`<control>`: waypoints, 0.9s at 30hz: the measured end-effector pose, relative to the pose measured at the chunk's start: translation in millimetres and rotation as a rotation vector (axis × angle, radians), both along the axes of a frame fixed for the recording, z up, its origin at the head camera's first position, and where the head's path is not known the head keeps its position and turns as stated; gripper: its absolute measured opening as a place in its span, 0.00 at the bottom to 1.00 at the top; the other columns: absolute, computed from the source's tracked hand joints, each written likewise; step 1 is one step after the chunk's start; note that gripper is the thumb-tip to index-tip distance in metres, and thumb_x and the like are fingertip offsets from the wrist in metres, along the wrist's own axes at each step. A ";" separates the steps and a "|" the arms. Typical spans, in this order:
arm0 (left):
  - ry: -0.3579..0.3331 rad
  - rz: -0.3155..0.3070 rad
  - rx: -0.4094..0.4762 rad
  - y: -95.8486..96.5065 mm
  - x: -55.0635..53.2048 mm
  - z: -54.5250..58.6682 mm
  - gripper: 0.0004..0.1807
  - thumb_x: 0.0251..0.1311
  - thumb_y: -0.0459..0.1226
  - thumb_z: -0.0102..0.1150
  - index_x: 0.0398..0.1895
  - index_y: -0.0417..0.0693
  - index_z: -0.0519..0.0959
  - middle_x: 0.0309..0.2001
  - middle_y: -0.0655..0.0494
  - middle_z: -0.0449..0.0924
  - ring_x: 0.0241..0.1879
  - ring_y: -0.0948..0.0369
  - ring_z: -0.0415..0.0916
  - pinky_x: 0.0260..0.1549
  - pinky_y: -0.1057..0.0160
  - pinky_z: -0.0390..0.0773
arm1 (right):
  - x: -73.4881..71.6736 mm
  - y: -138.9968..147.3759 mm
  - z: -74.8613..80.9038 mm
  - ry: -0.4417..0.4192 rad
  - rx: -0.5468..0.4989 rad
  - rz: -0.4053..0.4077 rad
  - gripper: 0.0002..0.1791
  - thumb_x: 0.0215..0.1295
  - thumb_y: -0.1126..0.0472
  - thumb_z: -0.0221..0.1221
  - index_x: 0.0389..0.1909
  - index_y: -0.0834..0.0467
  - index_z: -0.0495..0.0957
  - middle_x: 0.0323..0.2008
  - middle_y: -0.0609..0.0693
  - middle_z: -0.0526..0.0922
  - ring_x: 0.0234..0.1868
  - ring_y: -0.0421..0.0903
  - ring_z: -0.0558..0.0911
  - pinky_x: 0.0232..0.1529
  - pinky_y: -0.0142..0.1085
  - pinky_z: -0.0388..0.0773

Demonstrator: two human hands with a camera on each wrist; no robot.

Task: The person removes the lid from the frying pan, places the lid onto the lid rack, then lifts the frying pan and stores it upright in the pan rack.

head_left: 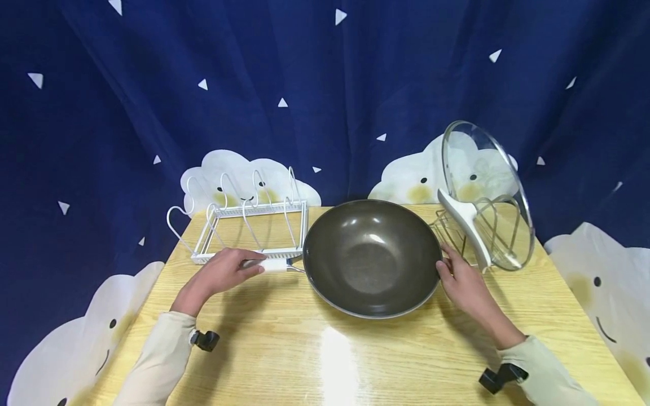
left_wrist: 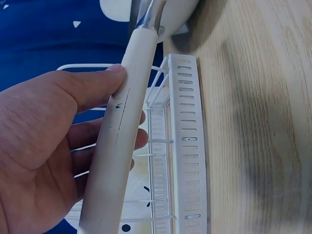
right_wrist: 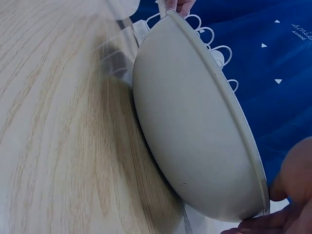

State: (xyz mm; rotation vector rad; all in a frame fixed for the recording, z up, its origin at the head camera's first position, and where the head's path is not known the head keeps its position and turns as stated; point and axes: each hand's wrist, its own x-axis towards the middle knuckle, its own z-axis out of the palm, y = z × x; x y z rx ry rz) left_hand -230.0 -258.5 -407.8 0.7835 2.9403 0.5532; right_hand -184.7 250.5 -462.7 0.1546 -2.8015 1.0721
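Observation:
A wok (head_left: 373,259) with a dark brown inside and a cream outside (right_wrist: 190,117) is at the middle of the table, its opening facing up. Its long white handle (left_wrist: 122,117) points left. My left hand (head_left: 225,273) grips that handle, thumb on one side and fingers curled round the other. Dark scratches mark the handle. On the opposite side, my right hand (head_left: 464,285) pinches the wok's rim between thumb and fingers. I cannot tell whether the wok's base touches the table.
Behind the left hand stands a white wire rack (head_left: 249,225) with upright loops. At the right, a glass lid (head_left: 487,197) with a white handle leans upright in a metal wire rack (head_left: 452,228). A blue curtain (head_left: 325,113) hangs behind the wooden table (head_left: 284,349).

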 end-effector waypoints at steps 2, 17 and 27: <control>0.004 0.007 0.006 -0.6 0.4 -0.6 0.17 0.69 0.44 0.64 0.55 0.47 0.86 0.47 0.51 0.88 0.37 0.63 0.79 0.43 0.51 0.80 | -0.1 0.2 -0.7 0.014 0.003 0.002 0.30 0.82 0.57 0.45 0.75 0.71 0.57 0.56 0.72 0.80 0.57 0.70 0.79 0.59 0.65 0.71; 0.028 0.031 0.047 -1.6 4.7 -6.5 0.18 0.67 0.46 0.66 0.54 0.47 0.87 0.49 0.51 0.88 0.31 0.67 0.76 0.37 0.55 0.79 | -6.8 1.2 0.2 0.011 0.034 -0.017 0.29 0.81 0.57 0.48 0.74 0.70 0.61 0.56 0.72 0.79 0.59 0.74 0.76 0.59 0.67 0.70; -0.012 0.045 0.069 1.1 13.6 -4.4 0.16 0.64 0.44 0.68 0.51 0.47 0.88 0.42 0.55 0.89 0.24 0.67 0.70 0.27 0.64 0.70 | -21.7 0.1 3.1 -0.028 -0.010 -0.030 0.29 0.80 0.59 0.47 0.74 0.70 0.61 0.60 0.72 0.78 0.63 0.71 0.74 0.63 0.64 0.68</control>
